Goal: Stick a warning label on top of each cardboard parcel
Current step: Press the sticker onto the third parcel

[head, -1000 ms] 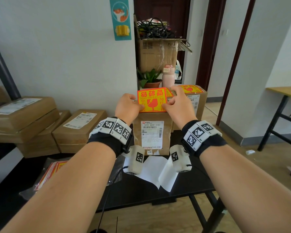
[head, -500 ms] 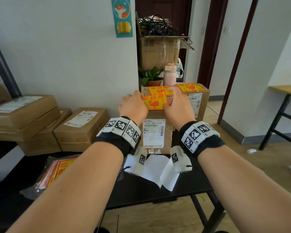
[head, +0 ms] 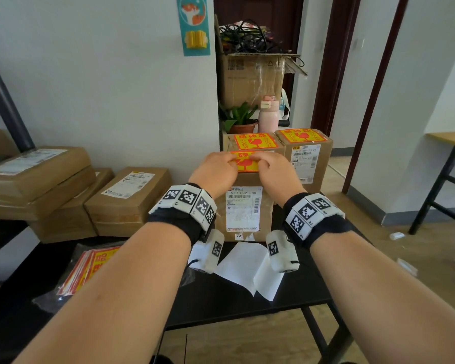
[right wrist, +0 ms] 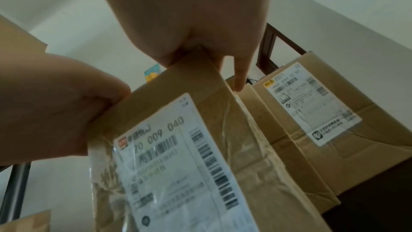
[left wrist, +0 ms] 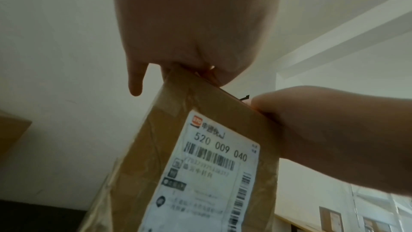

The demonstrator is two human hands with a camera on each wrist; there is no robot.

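Note:
A tall brown parcel (head: 247, 179) with a white shipping slip stands upright on the black table (head: 247, 306), just ahead of me. Across its top lies a yellow-and-red warning label (head: 247, 164). My left hand (head: 227, 162) holds the label's left end and my right hand (head: 267, 164) its right end, fingers curled over the parcel's top edge. In the wrist views the parcel (left wrist: 167, 138) (right wrist: 223, 112) fills the frame and the fingertips are hidden on top. Behind stand two parcels that carry labels (head: 255, 141) (head: 301, 135).
Several plain parcels (head: 126, 200) are stacked at the left against the wall. A clear bag of spare labels (head: 90, 266) and white backing sheets (head: 247, 266) lie on the table near me. An open carton of cables (head: 252, 77), a plant and a pink bottle (head: 268, 114) stand behind.
Both hands brought the label down from upright in the air onto the top of the front parcel, so it now lies nearly flat there.

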